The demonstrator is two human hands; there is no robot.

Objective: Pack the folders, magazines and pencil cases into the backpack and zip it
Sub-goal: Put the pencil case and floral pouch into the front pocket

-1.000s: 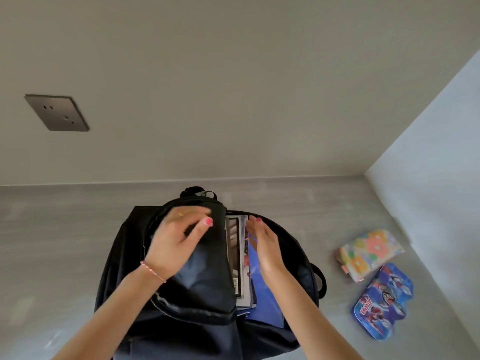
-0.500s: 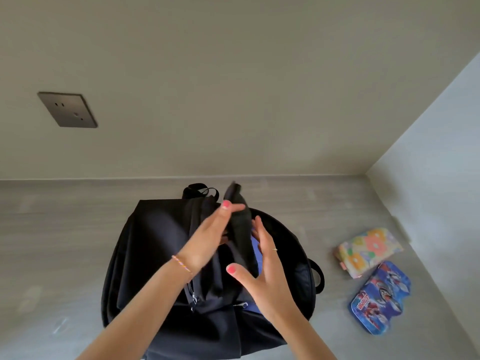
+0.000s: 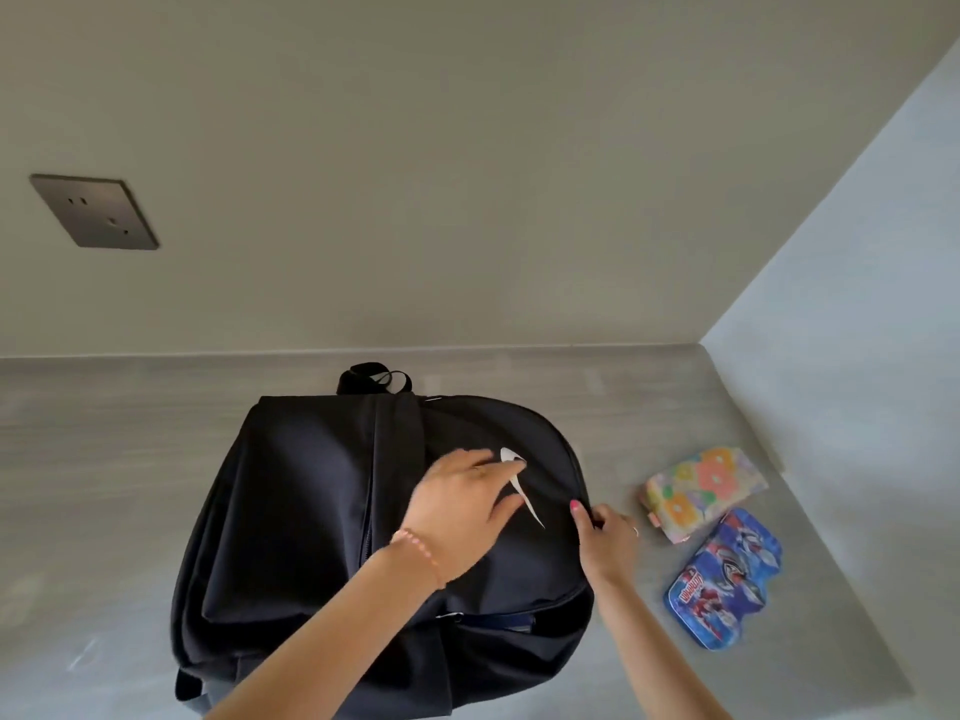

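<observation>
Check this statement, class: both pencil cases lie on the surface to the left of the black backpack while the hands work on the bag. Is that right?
Not quite. The head view shows the floral pencil case and the blue pencil case on the surface to the right of the black backpack, not the left. The rest holds: the left hand and right hand are on the bag.

Counter [image 3: 130, 511] left of backpack [image 3: 311, 511] free; pencil cases [image 3: 711, 537] crowd right.
</observation>
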